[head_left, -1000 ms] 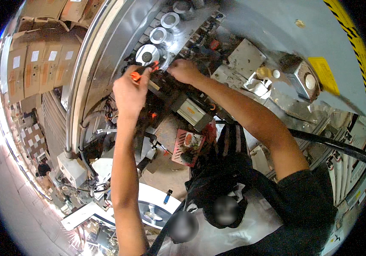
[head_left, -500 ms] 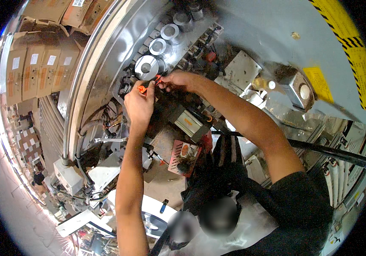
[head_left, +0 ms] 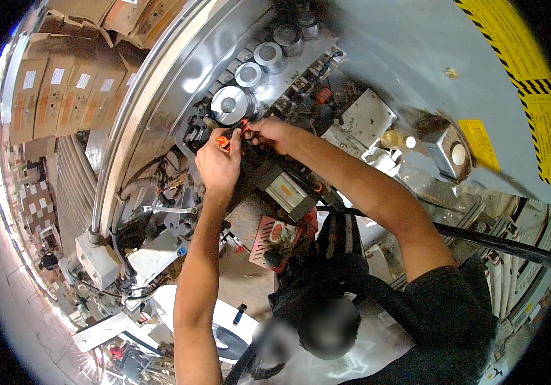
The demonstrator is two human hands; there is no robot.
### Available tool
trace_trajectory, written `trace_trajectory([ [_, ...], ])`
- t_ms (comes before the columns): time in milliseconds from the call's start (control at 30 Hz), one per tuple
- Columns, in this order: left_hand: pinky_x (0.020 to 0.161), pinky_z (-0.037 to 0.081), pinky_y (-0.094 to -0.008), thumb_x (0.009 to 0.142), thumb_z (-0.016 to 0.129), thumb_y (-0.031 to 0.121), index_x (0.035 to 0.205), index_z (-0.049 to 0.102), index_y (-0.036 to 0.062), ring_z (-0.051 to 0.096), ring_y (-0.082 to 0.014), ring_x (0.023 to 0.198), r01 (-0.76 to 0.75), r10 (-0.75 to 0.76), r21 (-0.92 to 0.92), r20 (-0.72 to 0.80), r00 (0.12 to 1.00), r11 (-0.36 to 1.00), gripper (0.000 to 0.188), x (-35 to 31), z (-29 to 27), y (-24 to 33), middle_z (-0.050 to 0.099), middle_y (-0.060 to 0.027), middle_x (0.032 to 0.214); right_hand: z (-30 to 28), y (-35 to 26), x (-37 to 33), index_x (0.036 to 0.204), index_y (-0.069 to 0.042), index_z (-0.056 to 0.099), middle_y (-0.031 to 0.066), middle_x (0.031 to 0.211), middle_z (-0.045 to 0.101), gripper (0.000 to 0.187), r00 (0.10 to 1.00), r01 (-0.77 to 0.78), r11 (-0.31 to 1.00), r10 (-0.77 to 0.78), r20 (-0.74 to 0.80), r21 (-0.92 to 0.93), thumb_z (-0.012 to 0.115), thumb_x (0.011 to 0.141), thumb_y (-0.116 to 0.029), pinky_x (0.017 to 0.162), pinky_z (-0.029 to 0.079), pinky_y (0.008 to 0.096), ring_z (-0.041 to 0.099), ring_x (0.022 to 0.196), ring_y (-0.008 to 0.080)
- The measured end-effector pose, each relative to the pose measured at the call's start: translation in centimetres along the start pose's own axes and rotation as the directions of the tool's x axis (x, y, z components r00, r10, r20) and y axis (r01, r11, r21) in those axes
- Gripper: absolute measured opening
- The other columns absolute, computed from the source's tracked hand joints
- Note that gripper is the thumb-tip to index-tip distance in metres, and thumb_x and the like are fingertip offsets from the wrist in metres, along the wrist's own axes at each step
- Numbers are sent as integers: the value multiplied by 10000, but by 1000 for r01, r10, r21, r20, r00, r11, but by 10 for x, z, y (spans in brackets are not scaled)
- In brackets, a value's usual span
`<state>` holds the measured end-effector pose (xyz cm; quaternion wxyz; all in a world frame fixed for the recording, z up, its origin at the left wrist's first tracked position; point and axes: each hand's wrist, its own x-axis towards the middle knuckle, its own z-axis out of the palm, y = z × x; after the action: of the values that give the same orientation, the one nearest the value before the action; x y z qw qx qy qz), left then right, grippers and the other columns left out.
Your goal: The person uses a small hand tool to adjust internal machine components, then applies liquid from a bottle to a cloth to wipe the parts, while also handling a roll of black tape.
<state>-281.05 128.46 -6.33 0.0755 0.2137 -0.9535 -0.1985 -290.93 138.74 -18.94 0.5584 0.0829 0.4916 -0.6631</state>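
Note:
Both of my hands are raised in front of the machine, close together beside the nearest metal roller (head_left: 229,105). My left hand (head_left: 218,165) is closed around a small orange-and-dark object (head_left: 223,141), with the thumb pressed along it; its kind is not clear. Just to the right, my right hand (head_left: 270,133) has its fingers curled together near a second orange bit (head_left: 244,125). Whether both orange bits belong to one thing I cannot tell. The right fingertips are partly hidden, and so is what they pinch. Dark machine parts lie right behind and below the hands.
Several more rollers (head_left: 248,75) run in a row away from me. Below the hands sits a silver-and-black block (head_left: 286,191). A wrench (head_left: 169,209) lies to the left, and a red slotted box (head_left: 275,242) is nearer me. Cardboard boxes (head_left: 63,96) stack beyond the machine frame.
The whole view has shifted slightly, so machine and hands sit a little further right and lower. Against the rollers, both hands hold nearly the same place.

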Motion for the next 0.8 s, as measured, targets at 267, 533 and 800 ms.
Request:
trace_trajectory([
  [267,572,498,-423,969,715,355,959,725,19,648,-331,561,-50,51,14,-87,995,999,336,-3,3,-4,659,-166,638,-5,4,10,965,-89,710,-31,763,636,232,997,6,1000,-5,73,-15,561,1065,-236,562,384,265,519,620,88],
  [533,628,526,-448,958,714,354,952,722,31,682,-374,631,47,-49,-64,-39,998,997,323,-7,0,-1,668,-190,663,-2,3,4,949,-99,707,-52,723,594,199,997,23,999,-20,71,-42,574,1044,-212,597,357,260,456,632,77],
  [800,622,527,-417,961,717,342,951,718,14,683,-330,620,65,-67,-69,-26,997,996,329,-6,1,-1,676,-178,673,-1,4,6,943,-130,721,-72,726,602,198,1000,-3,994,5,22,-114,591,1038,-245,626,364,259,456,638,88],
])
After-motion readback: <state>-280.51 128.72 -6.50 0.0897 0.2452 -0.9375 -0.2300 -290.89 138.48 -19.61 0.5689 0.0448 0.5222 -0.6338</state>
